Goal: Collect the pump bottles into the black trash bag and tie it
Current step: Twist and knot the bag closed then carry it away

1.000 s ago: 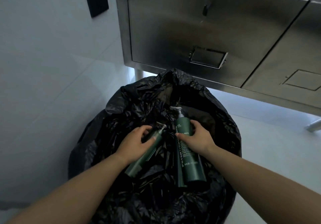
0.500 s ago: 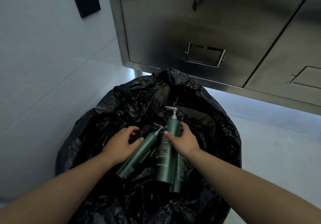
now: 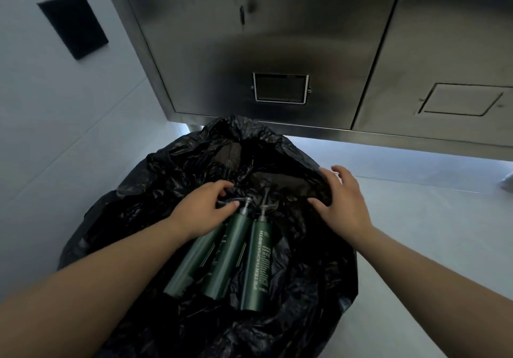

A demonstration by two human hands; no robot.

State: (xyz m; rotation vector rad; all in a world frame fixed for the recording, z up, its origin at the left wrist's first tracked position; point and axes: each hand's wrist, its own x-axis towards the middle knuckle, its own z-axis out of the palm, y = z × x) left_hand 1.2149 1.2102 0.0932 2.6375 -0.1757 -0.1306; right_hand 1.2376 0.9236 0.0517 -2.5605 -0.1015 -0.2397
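Observation:
Three dark green pump bottles lie side by side on the crumpled black trash bag (image 3: 155,219), pumps pointing away from me: the left bottle (image 3: 191,266), the middle bottle (image 3: 227,257) and the right bottle (image 3: 259,263) with white lettering. My left hand (image 3: 205,210) lies over the top of the left bottle, fingers curled around its pump end, thumb by the middle bottle's pump. My right hand (image 3: 344,205) is off the bottles, fingers spread, resting on the bag's right rim. The bag's mouth gapes open behind the pumps.
A stainless steel cabinet (image 3: 277,38) with a lock and a recessed handle (image 3: 280,87) stands just behind the bag. A white wall with a black panel (image 3: 73,24) is at the left. Pale floor (image 3: 430,232) lies to the right.
My right hand has let go of the bottles and moved right to the bag's rim. The bottles now lie flat in a row. My left hand stays on the left bottle.

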